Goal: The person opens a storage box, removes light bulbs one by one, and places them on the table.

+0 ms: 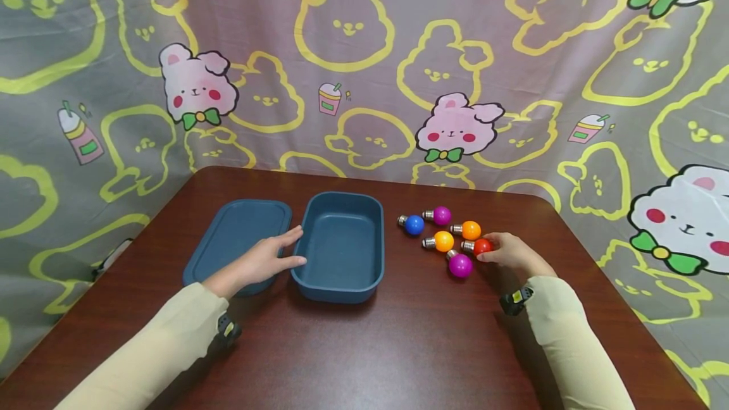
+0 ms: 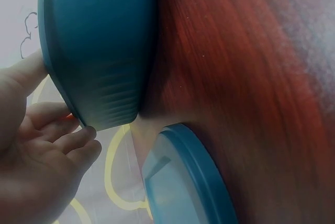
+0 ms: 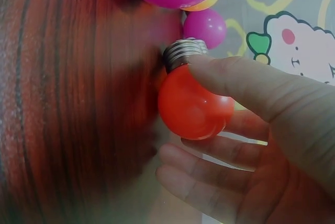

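My right hand point(image 1: 517, 254) pinches a red light bulb point(image 1: 483, 246) between thumb and fingers. In the right wrist view the thumb lies along the bulb near its metal screw base point(image 3: 180, 54), with the other fingers behind the red globe. My left hand point(image 1: 266, 259) rests with spread fingers at the left rim of a blue rectangular box point(image 1: 340, 293), which has nothing inside. In the left wrist view its fingertips point(image 2: 90, 132) are right at the rim. Around the red bulb lie a blue bulb point(image 1: 414, 225), purple bulbs point(image 1: 461, 266) and orange bulbs point(image 1: 444, 242).
A matching blue lid point(image 1: 236, 236) lies flat left of the box, under my left forearm. Everything stands on a dark brown wooden table point(image 1: 364, 353). A curtain point(image 1: 364, 87) printed with cartoon rabbits hangs behind the table and along its sides.
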`<state>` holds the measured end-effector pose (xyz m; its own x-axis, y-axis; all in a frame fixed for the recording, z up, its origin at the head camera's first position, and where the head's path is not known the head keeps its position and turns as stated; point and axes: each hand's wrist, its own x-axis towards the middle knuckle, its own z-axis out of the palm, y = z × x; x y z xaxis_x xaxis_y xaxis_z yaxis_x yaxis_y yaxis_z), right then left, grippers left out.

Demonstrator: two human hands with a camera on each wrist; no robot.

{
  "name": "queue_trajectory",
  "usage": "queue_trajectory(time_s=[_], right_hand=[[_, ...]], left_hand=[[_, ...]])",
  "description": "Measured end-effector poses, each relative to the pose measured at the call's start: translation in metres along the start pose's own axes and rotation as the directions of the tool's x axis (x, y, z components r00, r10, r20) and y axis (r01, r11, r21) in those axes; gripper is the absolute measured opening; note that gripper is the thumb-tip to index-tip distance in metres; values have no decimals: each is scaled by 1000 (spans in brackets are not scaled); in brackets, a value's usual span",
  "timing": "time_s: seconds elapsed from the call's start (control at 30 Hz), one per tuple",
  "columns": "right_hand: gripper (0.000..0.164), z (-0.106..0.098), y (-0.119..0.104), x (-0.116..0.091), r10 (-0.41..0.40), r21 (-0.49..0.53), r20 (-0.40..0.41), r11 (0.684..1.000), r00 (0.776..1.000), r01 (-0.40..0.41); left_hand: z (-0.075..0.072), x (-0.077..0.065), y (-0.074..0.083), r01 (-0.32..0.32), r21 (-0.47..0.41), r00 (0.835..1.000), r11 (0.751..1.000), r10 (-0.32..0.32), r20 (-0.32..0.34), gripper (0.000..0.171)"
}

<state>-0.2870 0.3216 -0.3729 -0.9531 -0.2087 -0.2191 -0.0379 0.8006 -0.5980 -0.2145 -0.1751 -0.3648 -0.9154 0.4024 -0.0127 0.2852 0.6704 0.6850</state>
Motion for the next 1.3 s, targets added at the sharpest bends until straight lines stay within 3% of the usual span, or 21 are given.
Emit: queue_trajectory(time_s=[1.3], right_hand=[[64,-4,6,-2,8,-3,-13,1000,1000,-8]], left_hand=[[-1,0,1,-3,8,1000,1000,3,5,71]])
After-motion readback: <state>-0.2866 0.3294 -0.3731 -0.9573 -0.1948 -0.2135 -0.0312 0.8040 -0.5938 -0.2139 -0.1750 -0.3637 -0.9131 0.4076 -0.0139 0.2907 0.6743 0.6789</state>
